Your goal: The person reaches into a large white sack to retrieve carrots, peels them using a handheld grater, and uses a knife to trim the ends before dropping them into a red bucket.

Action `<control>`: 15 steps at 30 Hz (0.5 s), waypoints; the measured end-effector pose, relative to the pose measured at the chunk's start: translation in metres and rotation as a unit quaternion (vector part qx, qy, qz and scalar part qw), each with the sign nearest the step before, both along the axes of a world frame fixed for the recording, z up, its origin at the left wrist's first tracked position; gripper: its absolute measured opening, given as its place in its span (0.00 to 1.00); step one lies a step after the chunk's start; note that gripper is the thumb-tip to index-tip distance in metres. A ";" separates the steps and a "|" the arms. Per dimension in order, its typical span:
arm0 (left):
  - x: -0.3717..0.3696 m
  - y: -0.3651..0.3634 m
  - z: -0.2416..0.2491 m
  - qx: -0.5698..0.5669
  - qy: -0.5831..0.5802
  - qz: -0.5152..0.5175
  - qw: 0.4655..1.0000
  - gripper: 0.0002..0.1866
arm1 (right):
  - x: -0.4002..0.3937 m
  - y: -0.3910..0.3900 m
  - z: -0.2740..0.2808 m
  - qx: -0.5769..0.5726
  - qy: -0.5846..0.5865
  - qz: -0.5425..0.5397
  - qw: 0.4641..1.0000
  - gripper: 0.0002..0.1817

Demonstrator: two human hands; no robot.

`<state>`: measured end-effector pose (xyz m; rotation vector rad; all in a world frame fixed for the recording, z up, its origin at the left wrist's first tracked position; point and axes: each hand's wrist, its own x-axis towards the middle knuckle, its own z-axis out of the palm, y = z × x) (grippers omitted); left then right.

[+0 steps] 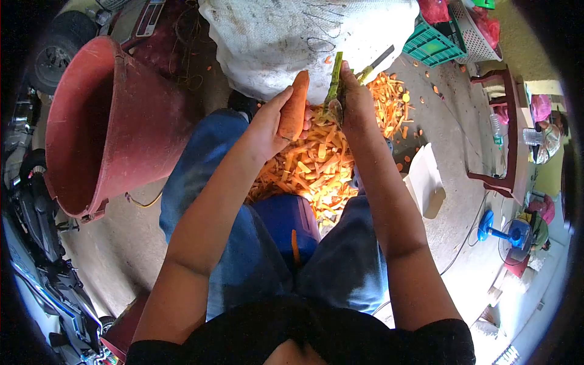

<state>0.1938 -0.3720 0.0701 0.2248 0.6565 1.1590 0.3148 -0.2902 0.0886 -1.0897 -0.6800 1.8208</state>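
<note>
A whole orange carrot (294, 108) stands nearly upright in my left hand (267, 125), with the fingers wrapped round its lower part. Just to the right, my right hand (358, 100) is closed on a green, stalk-like thing (334, 85) whose kind I cannot make out. A dark, narrow blade (383, 56) with a yellow-green base sticks out beyond the right hand; whether the hand grips it too is hidden. Below both hands spreads a heap of cut carrot pieces (319, 158). The carrot and the green thing are a small gap apart.
A large white woven sack (304, 36) stands in front. A blue container (286, 222) sits between my knees. To the left is a big red tub (131, 128); to the right lie an open carton (424, 179) and a green crate (433, 42). A blue fan (517, 234) stands farther right.
</note>
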 end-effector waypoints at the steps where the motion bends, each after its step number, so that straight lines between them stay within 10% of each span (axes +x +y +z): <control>1: 0.000 0.000 0.000 0.000 0.000 0.000 1.000 0.18 | -0.002 0.000 -0.001 -0.011 0.007 -0.001 1.000 0.16; 15: -0.001 -0.001 0.006 -0.004 0.007 -0.026 1.000 0.20 | -0.001 -0.005 0.014 -0.061 -0.068 0.039 0.995 0.16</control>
